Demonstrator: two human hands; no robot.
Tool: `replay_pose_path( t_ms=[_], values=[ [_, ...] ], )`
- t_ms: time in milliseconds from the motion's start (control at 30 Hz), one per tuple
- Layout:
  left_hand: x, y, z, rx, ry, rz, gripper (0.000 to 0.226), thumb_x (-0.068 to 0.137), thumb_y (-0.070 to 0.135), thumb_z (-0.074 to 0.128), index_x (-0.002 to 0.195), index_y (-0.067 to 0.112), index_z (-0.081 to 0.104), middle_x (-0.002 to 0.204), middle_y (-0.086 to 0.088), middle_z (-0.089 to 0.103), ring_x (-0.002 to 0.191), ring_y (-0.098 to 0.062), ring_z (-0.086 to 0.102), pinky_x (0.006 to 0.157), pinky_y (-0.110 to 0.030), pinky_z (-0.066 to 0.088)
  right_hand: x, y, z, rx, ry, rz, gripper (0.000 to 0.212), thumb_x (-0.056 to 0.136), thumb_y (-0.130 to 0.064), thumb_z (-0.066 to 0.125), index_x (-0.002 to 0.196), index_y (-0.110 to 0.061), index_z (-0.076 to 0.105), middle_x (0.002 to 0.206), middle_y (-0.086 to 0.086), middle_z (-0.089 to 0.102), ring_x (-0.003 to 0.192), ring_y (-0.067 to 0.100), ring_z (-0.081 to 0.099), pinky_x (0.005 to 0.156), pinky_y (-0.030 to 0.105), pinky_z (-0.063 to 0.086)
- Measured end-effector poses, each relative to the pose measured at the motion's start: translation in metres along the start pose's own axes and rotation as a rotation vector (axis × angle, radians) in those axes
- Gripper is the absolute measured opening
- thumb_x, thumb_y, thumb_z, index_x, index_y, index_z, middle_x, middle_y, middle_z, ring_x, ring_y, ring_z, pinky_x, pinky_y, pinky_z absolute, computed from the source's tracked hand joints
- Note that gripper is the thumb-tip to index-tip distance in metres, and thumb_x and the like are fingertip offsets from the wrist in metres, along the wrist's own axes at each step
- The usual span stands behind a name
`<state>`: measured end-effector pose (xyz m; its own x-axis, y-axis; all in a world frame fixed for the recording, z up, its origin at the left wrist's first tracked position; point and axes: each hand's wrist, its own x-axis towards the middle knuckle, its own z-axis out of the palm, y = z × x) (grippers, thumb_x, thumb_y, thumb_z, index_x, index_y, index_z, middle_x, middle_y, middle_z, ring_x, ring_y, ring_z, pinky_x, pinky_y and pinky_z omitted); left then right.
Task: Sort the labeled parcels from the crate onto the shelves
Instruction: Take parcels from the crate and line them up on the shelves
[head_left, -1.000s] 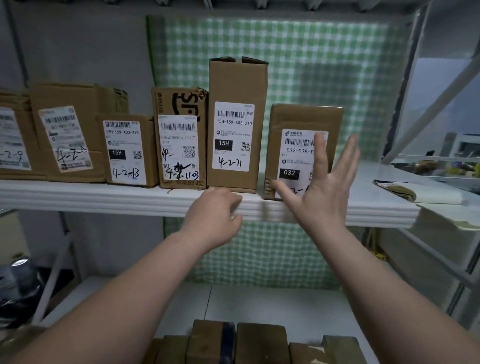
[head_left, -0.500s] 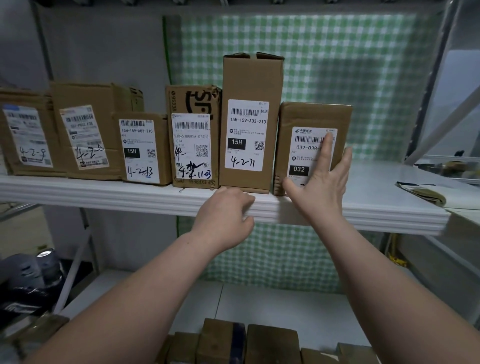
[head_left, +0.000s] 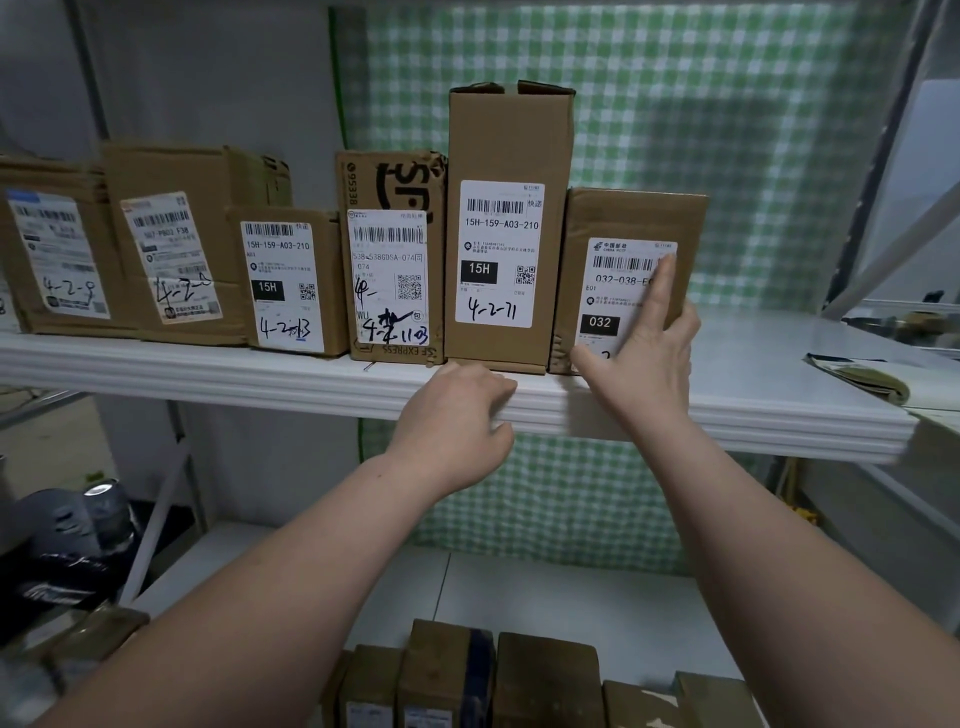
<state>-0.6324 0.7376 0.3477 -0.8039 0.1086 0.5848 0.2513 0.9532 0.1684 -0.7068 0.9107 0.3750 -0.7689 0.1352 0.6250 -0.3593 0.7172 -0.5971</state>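
Note:
A brown parcel with an "032" label (head_left: 623, 218) stands upright on the white upper shelf (head_left: 208, 374), at the right end of a row of labeled parcels. My right hand (head_left: 644, 364) holds it. The index finger lies straight on the label, the other fingers hook round its right edge, and the thumb reaches its lower left corner. This parcel touches the tall parcel marked 4-2-71 (head_left: 511, 145). My left hand (head_left: 457, 426) rests loosely curled on the shelf's front edge below the tall parcel, holding nothing. Several more brown parcels (head_left: 545, 675) stand at the bottom of the view.
Left of the tall parcel stand the SF Express parcel (head_left: 389, 182), a 4-2-13 parcel (head_left: 291, 280) and two larger boxes (head_left: 171, 244). Bare shelf surface (head_left: 769, 364) lies right of the 032 parcel. A folded bag (head_left: 862, 379) lies far right. A white lower shelf (head_left: 545, 587) runs below.
My right hand went from spread in the air in front of the 032 parcel to lying on it, fingers round its right edge. The left hand stayed on the shelf edge.

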Motion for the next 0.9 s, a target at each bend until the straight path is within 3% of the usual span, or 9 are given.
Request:
replay_pose_path(
  t_ms=[133, 233, 367, 467, 567, 667, 767, 900],
  values=[
    [-0.002, 0.0, 0.001, 0.004, -0.017, -0.013, 0.031, 0.083, 0.027, 0.055, 0.11, 0.016, 0.062, 0.114, 0.002, 0.06, 0.106, -0.018, 0.045, 0.087, -0.035, 0.045, -0.007, 0.001, 0.001, 0.063, 0.046, -0.014, 0.108, 0.078, -0.039, 0.066, 0.155, -0.033, -0.009, 0.157, 0.023, 0.006, 0.138, 0.045, 0.025, 0.115, 0.052, 0.025],
    [-0.004, -0.001, -0.002, 0.002, -0.074, 0.006, 0.044, 0.084, 0.028, 0.057, 0.127, 0.02, 0.056, 0.133, 0.002, 0.055, 0.122, -0.02, 0.044, 0.1, -0.034, 0.039, -0.023, -0.002, 0.002, 0.092, 0.084, -0.037, 0.1, 0.08, -0.035, 0.065, 0.156, -0.03, 0.0, 0.159, 0.021, 0.0, 0.144, 0.042, 0.014, 0.116, 0.05, 0.02],
    [-0.015, -0.007, -0.013, -0.077, -0.15, -0.024, 0.055, 0.088, 0.026, 0.056, 0.141, 0.024, 0.045, 0.149, 0.004, 0.041, 0.136, -0.017, 0.036, 0.112, -0.033, 0.029, -0.056, -0.019, 0.002, 0.081, 0.155, -0.039, 0.078, 0.08, -0.026, 0.063, 0.15, -0.022, 0.027, 0.157, 0.015, 0.013, 0.139, 0.036, 0.022, 0.108, 0.044, 0.031],
    [-0.041, -0.019, -0.029, -0.098, -0.134, -0.042, 0.047, 0.089, 0.025, 0.056, 0.135, 0.022, 0.052, 0.139, 0.001, 0.052, 0.128, -0.017, 0.045, 0.106, -0.03, 0.035, -0.084, -0.038, 0.005, 0.114, 0.121, -0.094, 0.051, 0.081, -0.021, 0.061, 0.131, -0.014, 0.053, 0.136, 0.008, 0.046, 0.124, 0.026, 0.043, 0.092, 0.03, 0.035],
    [-0.086, -0.041, -0.049, -0.094, -0.111, -0.072, 0.04, 0.088, 0.024, 0.057, 0.128, 0.021, 0.06, 0.124, 0.0, 0.063, 0.107, -0.014, 0.056, 0.089, -0.023, 0.041, -0.117, -0.066, 0.018, 0.143, -0.029, -0.117, 0.027, 0.085, -0.023, 0.059, 0.11, -0.017, 0.068, 0.1, -0.004, 0.066, 0.094, 0.019, 0.062, 0.074, 0.025, 0.039],
    [-0.149, -0.076, -0.079, -0.072, -0.14, -0.128, 0.034, 0.089, 0.026, 0.056, 0.122, 0.02, 0.064, 0.113, 0.001, 0.065, 0.088, -0.007, 0.054, 0.078, -0.018, 0.038, -0.166, -0.11, 0.042, 0.18, -0.124, -0.122, 0.018, 0.087, -0.025, 0.058, 0.097, -0.02, 0.072, 0.078, -0.01, 0.063, 0.078, 0.016, 0.063, 0.067, 0.026, 0.042],
    [-0.231, -0.124, -0.12, -0.053, -0.155, -0.273, 0.027, 0.088, 0.023, 0.057, 0.111, 0.017, 0.07, 0.104, -0.003, 0.069, 0.091, -0.016, 0.061, 0.076, -0.021, 0.042, -0.233, -0.165, 0.081, 0.262, -0.264, -0.137, 0.015, 0.087, -0.024, 0.059, 0.093, -0.019, 0.073, 0.076, -0.007, 0.065, 0.077, 0.017, 0.063, 0.069, 0.031, 0.05],
    [-0.353, -0.191, -0.183, -0.043, -0.139, -0.559, 0.014, 0.084, 0.018, 0.059, 0.074, 0.02, 0.068, 0.073, 0.005, 0.065, 0.074, -0.015, 0.058, 0.067, -0.024, 0.042, -0.341, -0.253, 0.135, 0.402, -0.457, -0.189, 0.009, 0.084, -0.019, 0.064, 0.081, -0.018, 0.073, 0.066, -0.007, 0.057, 0.071, 0.016, 0.058, 0.063, 0.025, 0.033]
  ],
)
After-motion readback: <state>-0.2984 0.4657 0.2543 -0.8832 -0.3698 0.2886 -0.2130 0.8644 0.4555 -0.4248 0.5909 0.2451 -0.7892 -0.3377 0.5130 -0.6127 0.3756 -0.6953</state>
